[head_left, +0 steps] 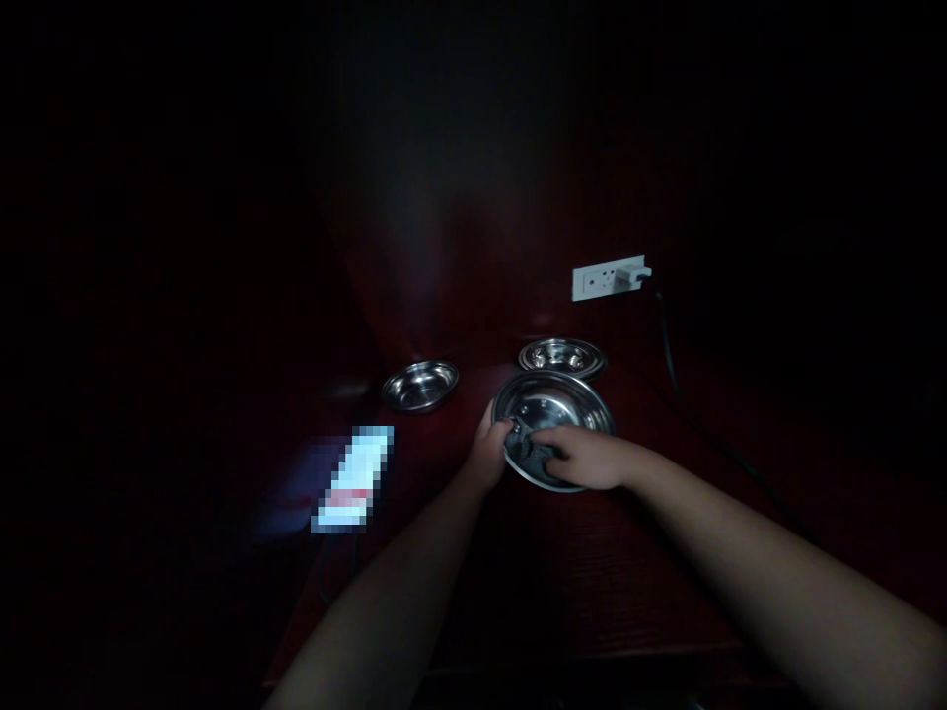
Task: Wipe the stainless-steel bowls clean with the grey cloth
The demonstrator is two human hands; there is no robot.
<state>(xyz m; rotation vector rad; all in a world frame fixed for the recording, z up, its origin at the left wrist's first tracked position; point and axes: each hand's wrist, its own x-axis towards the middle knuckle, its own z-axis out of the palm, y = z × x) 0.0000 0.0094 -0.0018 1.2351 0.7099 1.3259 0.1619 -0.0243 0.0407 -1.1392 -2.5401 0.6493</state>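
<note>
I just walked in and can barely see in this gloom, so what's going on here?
A person's bare left hand grips the rim of a shiny, round, silver metal bowl. The right hand reaches inside, its fingers on a dark grey, crumpled piece that looks like cloth. Another shiny, round metal bowl sits to the left on the dark red table, and a shiny, round metal dish lies just behind the held bowl.

Bare arms (769,567) converge forward, left hand (489,456) gripping, right hand (596,459) palm-down, fingers (553,435) bent.
</note>
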